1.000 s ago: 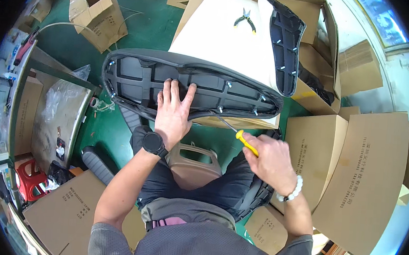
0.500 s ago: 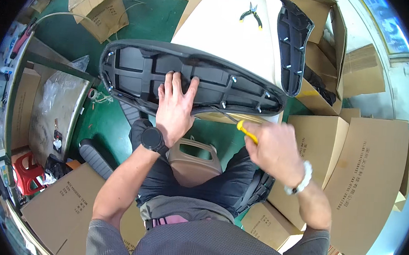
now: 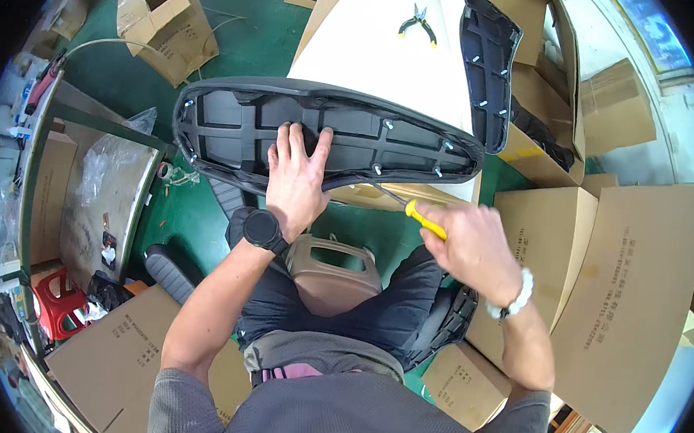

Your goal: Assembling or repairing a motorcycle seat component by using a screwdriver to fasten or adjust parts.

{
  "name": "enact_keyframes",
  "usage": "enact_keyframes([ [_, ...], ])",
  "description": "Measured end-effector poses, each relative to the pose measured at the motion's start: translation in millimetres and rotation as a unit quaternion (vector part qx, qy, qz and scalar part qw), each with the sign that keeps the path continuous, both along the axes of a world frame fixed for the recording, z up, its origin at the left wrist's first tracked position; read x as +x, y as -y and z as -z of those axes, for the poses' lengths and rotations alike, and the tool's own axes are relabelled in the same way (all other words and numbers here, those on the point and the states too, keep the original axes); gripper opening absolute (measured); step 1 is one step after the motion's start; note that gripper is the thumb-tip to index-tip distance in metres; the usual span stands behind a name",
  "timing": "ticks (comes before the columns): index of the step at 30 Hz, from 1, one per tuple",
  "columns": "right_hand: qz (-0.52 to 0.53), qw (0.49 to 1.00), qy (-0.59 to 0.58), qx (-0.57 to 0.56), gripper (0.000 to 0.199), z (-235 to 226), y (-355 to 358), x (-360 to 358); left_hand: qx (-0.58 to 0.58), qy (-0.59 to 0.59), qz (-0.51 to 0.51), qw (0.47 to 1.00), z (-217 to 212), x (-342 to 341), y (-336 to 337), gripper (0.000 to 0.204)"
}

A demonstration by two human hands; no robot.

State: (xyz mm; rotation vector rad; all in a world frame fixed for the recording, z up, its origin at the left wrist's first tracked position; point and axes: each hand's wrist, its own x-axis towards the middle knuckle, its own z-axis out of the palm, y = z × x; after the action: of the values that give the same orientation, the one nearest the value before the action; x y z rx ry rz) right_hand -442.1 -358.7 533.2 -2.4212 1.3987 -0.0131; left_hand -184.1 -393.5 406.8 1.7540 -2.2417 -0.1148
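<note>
A long black motorcycle seat (image 3: 360, 143) lies upside down in front of me, its ribbed plastic base and several metal studs facing up. My left hand (image 3: 297, 185) rests on the near side of it, fingers spread over the base and holding nothing. In my right hand (image 3: 478, 246) is a yellow-handled screwdriver (image 3: 426, 220). Its thin shaft slants up to the left and meets the near rim of the seat; the tip is hidden at the cover's edge.
Beyond the seat, black-handled pliers (image 3: 418, 28) lie on a white surface (image 3: 367, 49). A second ribbed seat (image 3: 486, 73) stands to their right. Cardboard boxes (image 3: 631, 293) crowd the right side. A beige stool (image 3: 333, 284) is between my legs; a metal-framed bench (image 3: 134, 218) stands left.
The screwdriver has shifted slightly right along the near rim of the seat, with my right hand following. My left hand keeps its place on the base. The whole view has turned a little.
</note>
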Motion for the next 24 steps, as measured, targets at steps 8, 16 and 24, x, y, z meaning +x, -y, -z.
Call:
enact_keyframes([
  [8, -0.033, 0.997, -0.061, 0.013, 0.029, -6, 46, 19, 0.011, 0.005, -0.010, 1.000, 0, 3, 7, 0.091],
  [16, 0.116, 0.983, 0.021, -0.142, 0.039, 88, -72, 18, 0.019, 0.014, -0.011, 1.000, 1, -1, 10, 0.094],
  [24, 0.117, 0.976, 0.029, -0.182, 0.047, 135, -91, 18, 0.015, 0.017, -0.020, 1.000, -3, 5, 13, 0.097],
])
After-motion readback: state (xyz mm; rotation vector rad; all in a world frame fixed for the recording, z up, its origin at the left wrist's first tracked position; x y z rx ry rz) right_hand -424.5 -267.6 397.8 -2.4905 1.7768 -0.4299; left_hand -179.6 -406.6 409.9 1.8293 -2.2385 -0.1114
